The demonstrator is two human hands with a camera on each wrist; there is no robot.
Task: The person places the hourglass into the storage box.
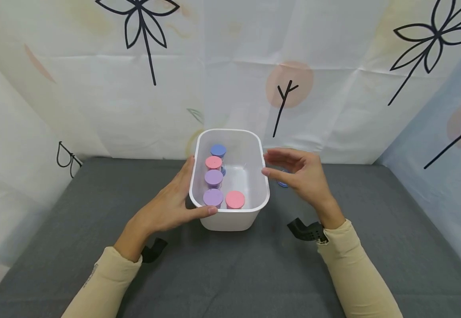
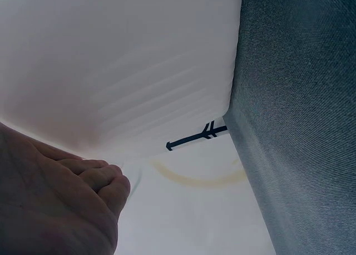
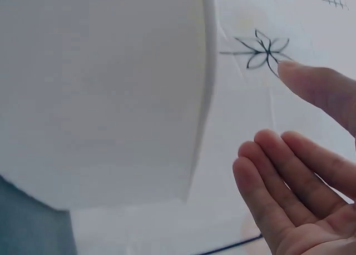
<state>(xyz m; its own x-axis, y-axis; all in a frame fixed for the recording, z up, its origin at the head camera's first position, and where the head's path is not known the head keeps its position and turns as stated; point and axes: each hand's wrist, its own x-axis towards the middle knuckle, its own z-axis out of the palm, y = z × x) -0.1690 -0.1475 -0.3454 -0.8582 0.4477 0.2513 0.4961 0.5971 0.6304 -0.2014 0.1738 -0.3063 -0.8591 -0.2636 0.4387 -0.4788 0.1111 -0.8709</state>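
A white plastic tub stands at the middle of the grey table. My left hand grips its near left corner, the thumb on the front rim and the fingers along the outer left wall. Beside the right rim, my right hand holds nothing; in the right wrist view its fingers are loosely extended, apart from the wall. Inside the tub are several small round-capped containers: a blue cap, a pink cap, two purple caps and a nearer pink cap. Another blue piece is mostly hidden among them.
A blue round thing lies on the grey table right of the tub, partly hidden by my right hand. Behind rises a white patterned cloth, with cloth on both sides too. Black straps hang at my wrists.
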